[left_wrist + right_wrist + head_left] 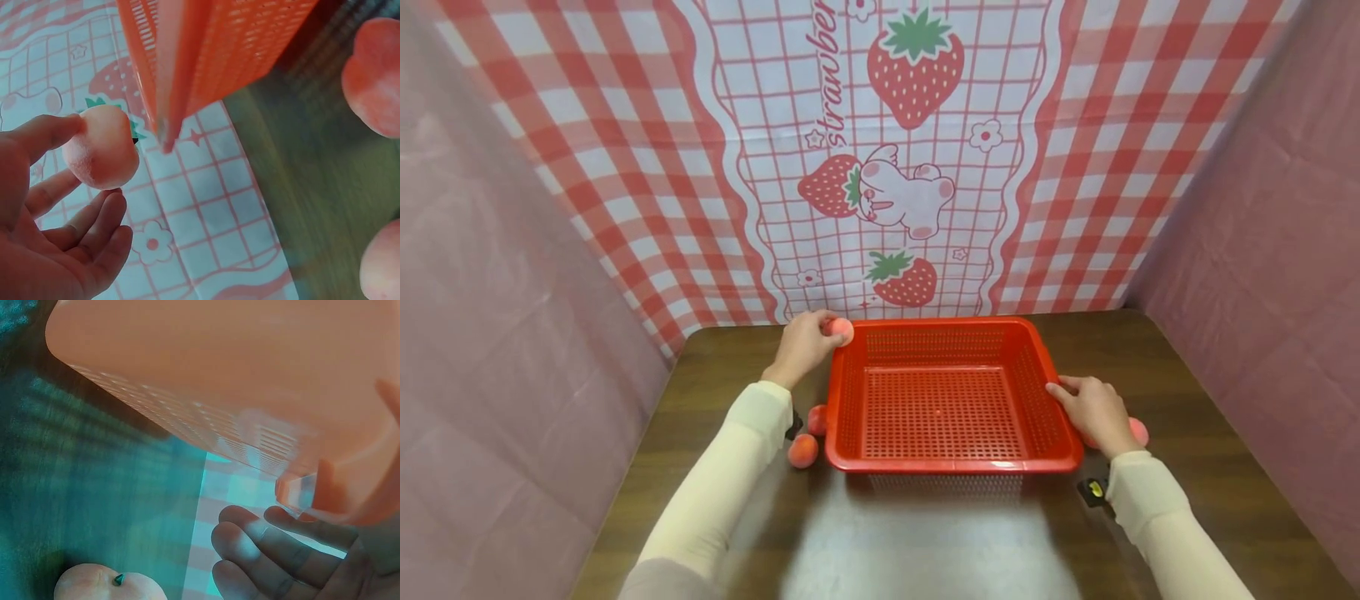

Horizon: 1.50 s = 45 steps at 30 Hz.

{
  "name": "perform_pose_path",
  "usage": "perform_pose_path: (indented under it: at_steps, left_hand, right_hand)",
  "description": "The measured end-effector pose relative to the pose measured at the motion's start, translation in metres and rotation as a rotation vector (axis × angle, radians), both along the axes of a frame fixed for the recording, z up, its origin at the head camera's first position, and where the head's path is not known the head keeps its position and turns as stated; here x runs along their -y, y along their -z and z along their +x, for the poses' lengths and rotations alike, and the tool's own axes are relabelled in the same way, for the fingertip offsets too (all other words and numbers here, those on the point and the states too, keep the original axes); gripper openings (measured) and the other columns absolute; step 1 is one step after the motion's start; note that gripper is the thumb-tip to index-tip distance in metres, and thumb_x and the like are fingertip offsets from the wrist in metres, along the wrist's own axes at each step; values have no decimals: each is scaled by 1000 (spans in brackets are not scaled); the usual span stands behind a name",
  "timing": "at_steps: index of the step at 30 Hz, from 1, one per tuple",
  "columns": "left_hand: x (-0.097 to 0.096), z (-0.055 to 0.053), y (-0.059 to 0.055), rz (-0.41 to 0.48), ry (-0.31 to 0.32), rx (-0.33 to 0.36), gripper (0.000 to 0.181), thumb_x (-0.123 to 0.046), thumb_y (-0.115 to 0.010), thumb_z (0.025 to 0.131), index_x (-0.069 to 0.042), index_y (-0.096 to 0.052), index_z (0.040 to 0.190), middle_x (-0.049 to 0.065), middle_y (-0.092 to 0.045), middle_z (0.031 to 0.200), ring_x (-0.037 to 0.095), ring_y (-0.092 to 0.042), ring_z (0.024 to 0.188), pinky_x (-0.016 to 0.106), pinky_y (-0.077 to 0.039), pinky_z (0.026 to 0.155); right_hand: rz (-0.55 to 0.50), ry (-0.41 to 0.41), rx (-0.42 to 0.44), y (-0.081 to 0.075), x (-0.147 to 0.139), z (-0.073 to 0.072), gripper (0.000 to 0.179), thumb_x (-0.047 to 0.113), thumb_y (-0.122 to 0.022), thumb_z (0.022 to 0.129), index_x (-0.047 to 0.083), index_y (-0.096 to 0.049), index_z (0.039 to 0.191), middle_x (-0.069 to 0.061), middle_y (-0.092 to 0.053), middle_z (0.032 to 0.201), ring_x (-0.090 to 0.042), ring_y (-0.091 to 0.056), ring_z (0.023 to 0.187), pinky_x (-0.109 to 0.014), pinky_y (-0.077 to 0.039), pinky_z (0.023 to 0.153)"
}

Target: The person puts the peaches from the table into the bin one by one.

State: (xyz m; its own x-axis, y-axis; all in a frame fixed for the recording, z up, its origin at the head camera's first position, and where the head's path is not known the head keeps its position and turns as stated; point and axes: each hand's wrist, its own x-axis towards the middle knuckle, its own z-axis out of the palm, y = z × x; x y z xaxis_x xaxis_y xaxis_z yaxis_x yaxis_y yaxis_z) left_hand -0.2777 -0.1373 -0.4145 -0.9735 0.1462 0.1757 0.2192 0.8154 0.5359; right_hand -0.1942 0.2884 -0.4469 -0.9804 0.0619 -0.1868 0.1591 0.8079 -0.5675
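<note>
A red plastic basket [940, 467] with slotted walls sits on the table, nothing lying in it. At its far left corner my left hand [805, 346] pinches a peach [841, 331] between thumb and fingertips. The left wrist view shows that peach [103, 147] beside the basket's rim [172, 119]. My right hand [1097, 412] grips the basket's right rim, thumb over the edge and fingers outside below it. From the right wrist, those fingers [250, 550] appear bent under the rim.
Two peaches, a nearer one [803, 451] and another [817, 419] against the basket, lie left of it. Partly behind my right hand is a peach [1138, 432]. A strawberry-print cloth [887, 167] hangs behind the wooden table [700, 417]; pink cloth [1262, 250] hangs at both sides.
</note>
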Motion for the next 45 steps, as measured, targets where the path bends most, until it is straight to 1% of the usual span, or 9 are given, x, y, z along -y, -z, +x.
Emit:
perform_pose_path:
  at_steps: [5, 10, 19, 24, 31, 36, 38, 42, 45]
  left_hand:
    - [-13, -2, -4, -36, 31, 23, 41, -28, -72, 88, -6, -65, 122, 14, -70, 107, 30, -63, 97, 44, -49, 87]
    - [-24, -4, -4, -60, 49, 60, 40, -27, -73, 86, -7, -67, 120, 13, -71, 112, 30, -64, 101, 43, -50, 89]
    - [-38, -6, 3, -90, 84, 136, 42, -25, -74, 86, -7, -66, 123, 12, -70, 115, 27, -62, 95, 41, -50, 85]
    - [-42, -9, 6, -110, 125, 172, 42, -24, -74, 86, -7, -65, 123, 11, -69, 117, 27, -62, 101, 41, -50, 88]
    - [-47, -14, 12, -222, 260, 241, 39, -20, -73, 87, -9, -66, 124, 8, -67, 124, 30, -60, 115, 42, -49, 96]
    - [-50, -16, 15, -297, 347, 242, 37, -15, -72, 87, -7, -65, 123, 10, -66, 125, 27, -60, 116, 39, -48, 99]
    - [-52, -15, 15, -328, 379, 222, 36, -14, -72, 87, -6, -66, 122, 10, -67, 122, 26, -61, 113, 38, -49, 96]
    - [-56, -14, 14, -386, 399, 214, 37, -13, -72, 87, -6, -66, 122, 11, -68, 120, 27, -62, 111, 37, -50, 93]
    - [-56, -16, 19, -460, 397, 226, 37, -12, -72, 86, -8, -67, 122, 10, -68, 120, 27, -62, 111, 37, -49, 94]
  right_hand:
    - [-16, 14, 20, 0, -1, 2, 64, 41, -55, 98, -7, -46, 139, -16, -70, 88, -16, -60, 61, -28, -52, 58]
    - [-9, 17, 13, 0, -1, 2, 63, 40, -55, 98, -6, -47, 139, -16, -70, 86, -16, -60, 61, -28, -51, 57]
    - [-20, 16, 19, -1, -3, 1, 62, 38, -57, 97, -7, -47, 138, -18, -70, 89, -17, -61, 62, -28, -52, 57]
    - [-7, 12, 6, -3, -3, 2, 61, 38, -58, 97, -8, -49, 136, -19, -70, 91, -16, -61, 62, -28, -52, 58]
    - [-14, 3, -2, -1, -2, 2, 59, 36, -58, 97, -8, -50, 136, -17, -70, 87, -15, -60, 60, -28, -51, 57]
    - [-7, 2, -16, -1, -6, 3, 59, 37, -59, 96, -8, -52, 134, -20, -71, 92, -16, -61, 63, -29, -51, 59]
    - [-6, 5, -21, -1, -7, 4, 58, 36, -59, 96, -8, -52, 133, -22, -71, 95, -17, -62, 64, -29, -52, 60]
    - [-3, 1, -27, -2, -7, 3, 57, 36, -59, 96, -8, -53, 133, -22, -71, 95, -17, -62, 64, -29, -52, 61]
    - [6, -8, -36, -1, -4, 1, 57, 37, -59, 96, -7, -54, 132, -22, -71, 95, -16, -61, 64, -30, -51, 61]
